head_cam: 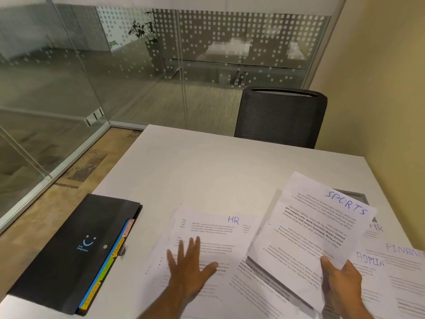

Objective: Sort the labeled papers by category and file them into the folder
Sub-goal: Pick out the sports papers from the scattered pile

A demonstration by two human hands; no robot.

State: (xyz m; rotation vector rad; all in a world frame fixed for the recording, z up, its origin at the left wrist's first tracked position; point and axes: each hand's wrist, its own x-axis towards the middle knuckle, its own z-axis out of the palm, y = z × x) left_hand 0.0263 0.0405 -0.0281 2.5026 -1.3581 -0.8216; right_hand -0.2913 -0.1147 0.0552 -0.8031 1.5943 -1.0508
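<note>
The papers are white printed sheets, each with a category handwritten in blue capitals at one corner. My left hand [190, 265] lies flat with fingers spread, pressing on the sheet marked "HR" [213, 236], which tops a loose stack on the tabletop [207, 162] in front of me. My right hand [340, 282] has its grip closed on the near edge of the "SPORTS" sheet [310, 229], thumb on top and fingers curled beneath, holding it tilted above the other papers. Under it and to the right lie more sheets: another reading "HR" [376, 227], one reading "ADMIN" [372, 263], and one reading "FINAN", cut off by the frame edge [404, 248].

The folder [76, 252] is black, closed, and lies at the tabletop's left edge, just beside the stack. It bears a pale blue smile mark and small writing too tiny to read. Coloured tabs stick out along its right side, reading SPORTS, HR, FINANCE and ADMIN.
</note>
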